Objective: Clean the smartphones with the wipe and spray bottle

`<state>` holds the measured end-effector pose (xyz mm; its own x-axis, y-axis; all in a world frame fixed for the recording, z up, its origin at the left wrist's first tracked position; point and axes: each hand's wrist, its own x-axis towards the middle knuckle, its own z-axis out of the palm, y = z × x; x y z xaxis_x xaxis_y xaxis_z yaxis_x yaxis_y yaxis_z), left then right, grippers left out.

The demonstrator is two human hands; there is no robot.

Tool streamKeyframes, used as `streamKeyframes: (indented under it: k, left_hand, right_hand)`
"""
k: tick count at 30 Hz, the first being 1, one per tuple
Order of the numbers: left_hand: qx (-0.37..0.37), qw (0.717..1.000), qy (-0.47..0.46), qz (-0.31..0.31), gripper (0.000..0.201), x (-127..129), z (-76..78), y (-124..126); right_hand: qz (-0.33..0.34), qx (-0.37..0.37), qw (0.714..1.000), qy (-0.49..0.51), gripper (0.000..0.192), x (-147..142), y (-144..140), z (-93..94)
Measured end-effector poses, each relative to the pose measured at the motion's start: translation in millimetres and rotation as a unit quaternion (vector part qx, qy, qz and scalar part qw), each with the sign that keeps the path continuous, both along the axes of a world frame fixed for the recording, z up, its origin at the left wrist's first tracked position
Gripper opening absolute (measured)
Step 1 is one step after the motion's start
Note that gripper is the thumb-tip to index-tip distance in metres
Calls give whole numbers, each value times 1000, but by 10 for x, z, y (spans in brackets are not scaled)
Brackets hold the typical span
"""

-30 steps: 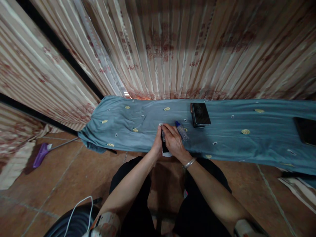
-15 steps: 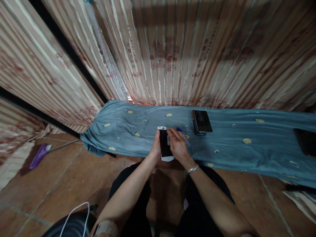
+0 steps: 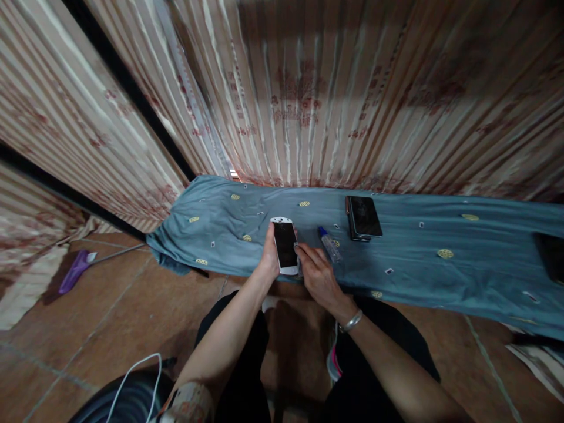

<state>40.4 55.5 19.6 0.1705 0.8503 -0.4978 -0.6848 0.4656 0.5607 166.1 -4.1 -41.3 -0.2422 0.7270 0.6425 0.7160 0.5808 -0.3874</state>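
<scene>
My left hand [image 3: 269,254] is wrapped round a white smartphone [image 3: 286,245] with a dark screen, held upright over the front edge of the cloth. My right hand [image 3: 318,273] has its fingers pinched together at the phone's right edge. A small greyish bit shows at those fingertips, too small to name. Just beyond the right hand, a clear bottle with a blue cap [image 3: 329,244] lies on the blue-green patterned cloth [image 3: 409,235].
A stack of dark flat devices [image 3: 365,217] sits right of the bottle, and another black device [image 3: 550,255] lies at the right edge. Striped curtains [image 3: 299,106] hang behind. Black poles [image 3: 127,88] slant down at left. A purple broom [image 3: 74,271] and a white cable [image 3: 132,376] are at left.
The phone has shifted slightly up and left in my left hand. My right hand has moved from over the screen to its right edge, uncovering more of the screen and the bottle.
</scene>
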Motion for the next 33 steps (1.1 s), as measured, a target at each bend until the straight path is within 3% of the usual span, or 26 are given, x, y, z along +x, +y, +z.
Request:
streamKeyframes:
  k: [13, 19, 33]
  left_hand:
    - [33, 999, 13, 36, 56, -74, 67, 113]
    - [44, 998, 10, 45, 56, -52, 59, 118]
    - [16, 999, 15, 36, 57, -11, 35, 112]
  right_hand:
    - [23, -7, 1000, -18, 50, -4, -128, 13]
    - [25, 24, 999, -21, 46, -68, -163, 41]
    - [70, 68, 995, -8, 47, -180, -238, 150]
